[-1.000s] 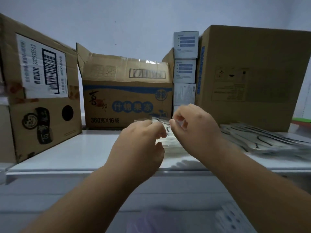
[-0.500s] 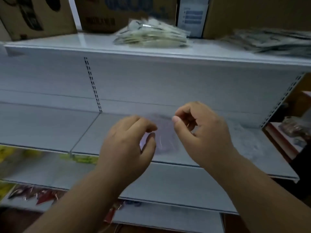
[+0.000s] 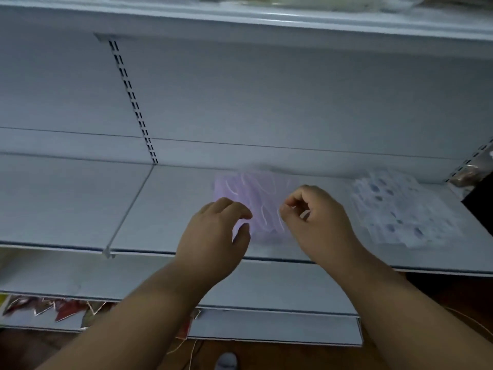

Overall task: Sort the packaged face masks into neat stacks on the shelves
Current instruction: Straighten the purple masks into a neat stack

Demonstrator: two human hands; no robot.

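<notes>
left hand (image 3: 213, 237): hovering over the front of the middle shelf, fingers loosely curled with the thumb spread off to the side. Nothing in it as far as I can see; the fingertips end right at the left edge of the purple pile, can't tell if they're actually touching.

right hand (image 3: 318, 222): fingers curled in, thumb and forefinger tips close together like a pinch. Honestly can't tell whether there's a clear wrapper edge between them, it's too blurry.

purple masks (image 3: 253, 201): loose pile of packaged lilac masks with white ear loops showing, lying flat on the middle shelf between the two hands and a bit behind them.

patterned masks (image 3: 397, 212): second pile, white with blue-grey spots, same shelf, off to the right of the right hand, kinda fanned out.

middle shelf (image 3: 80, 204): white metal, divider seam running front to back on the left.

upright (image 3: 133, 102): slotted strip up the back panel.

top shelf (image 3: 266, 17): only its front lip shows, with blurry stuff on it.

lower shelf (image 3: 280, 324): red packets (image 3: 53, 308) at the left end.
</notes>
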